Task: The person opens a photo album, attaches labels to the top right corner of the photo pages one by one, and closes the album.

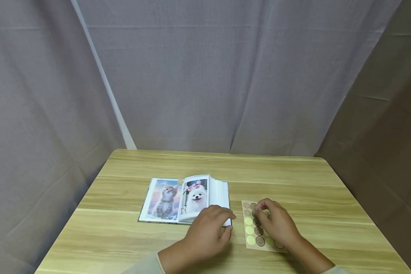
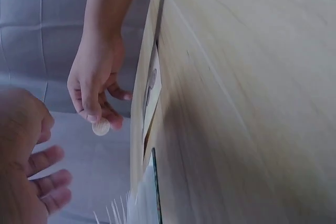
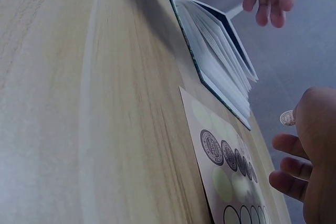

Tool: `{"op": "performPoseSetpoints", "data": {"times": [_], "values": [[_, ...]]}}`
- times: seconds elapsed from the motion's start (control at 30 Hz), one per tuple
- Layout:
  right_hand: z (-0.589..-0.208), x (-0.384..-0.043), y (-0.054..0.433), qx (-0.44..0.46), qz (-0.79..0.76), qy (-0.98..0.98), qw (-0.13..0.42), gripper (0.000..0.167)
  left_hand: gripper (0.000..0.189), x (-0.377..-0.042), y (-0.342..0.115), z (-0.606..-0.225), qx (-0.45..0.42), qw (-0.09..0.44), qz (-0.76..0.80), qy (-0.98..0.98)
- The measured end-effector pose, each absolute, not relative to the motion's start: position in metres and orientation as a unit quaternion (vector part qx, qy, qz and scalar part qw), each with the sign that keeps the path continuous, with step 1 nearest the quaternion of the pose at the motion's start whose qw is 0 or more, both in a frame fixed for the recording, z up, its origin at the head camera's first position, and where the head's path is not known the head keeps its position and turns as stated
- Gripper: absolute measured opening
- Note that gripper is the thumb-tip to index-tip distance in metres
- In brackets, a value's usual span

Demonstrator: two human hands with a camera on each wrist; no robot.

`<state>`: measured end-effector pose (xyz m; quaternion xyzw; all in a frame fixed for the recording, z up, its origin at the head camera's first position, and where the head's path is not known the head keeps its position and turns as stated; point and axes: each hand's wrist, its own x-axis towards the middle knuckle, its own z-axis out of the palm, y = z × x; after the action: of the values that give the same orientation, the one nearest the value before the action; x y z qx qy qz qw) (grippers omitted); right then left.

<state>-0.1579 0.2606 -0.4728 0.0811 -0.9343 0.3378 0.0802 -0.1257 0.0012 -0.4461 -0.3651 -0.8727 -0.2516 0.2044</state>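
Right hand point(image 1: 277, 224) pinched 1 pale round paper sticker point(image 2: 101, 127); left hand point(image 1: 208, 230) hung relaxed, empty; adhesive cling could've creased it!

Book point(image 1: 220, 194) lies open on desk point(image 1: 277, 179), left of centre. Cat photo point(image 1: 165, 201) on left page, dog photo point(image 1: 196, 196) on right page. Disc point(image 1: 180, 182) at far edge, by the gutter between the photos. Sheet point(image 1: 255, 246) flat on desk, right of book, narrow gap between, its near end closer to the person than the book's. Left grip point(image 1: 210, 230) above desk, by book's near right corner, left of sheet. Right grip point(image 1: 277, 224) above sheet, sticker point(image 2: 101, 127) between its fingertips. Curtains point(image 1: 191, 87) behind desk, also along left and right sides.
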Motion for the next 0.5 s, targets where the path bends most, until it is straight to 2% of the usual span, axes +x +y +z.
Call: {"op": "performPoseSetpoints", "data": {"times": [0.27,0.5], "values": [[-0.470,-0.162,0.258,0.076,0.341,-0.935,0.053,0.014,0.024,-0.127,-0.011,-0.449,-0.328,0.206,-0.210,-0.897],[-0.470,-0.166,0.253,0.087,0.326,-0.940,0.057,0.010,0.027,-0.122,-0.024,-0.457,-0.311,0.203,-0.192,-0.909]]}}
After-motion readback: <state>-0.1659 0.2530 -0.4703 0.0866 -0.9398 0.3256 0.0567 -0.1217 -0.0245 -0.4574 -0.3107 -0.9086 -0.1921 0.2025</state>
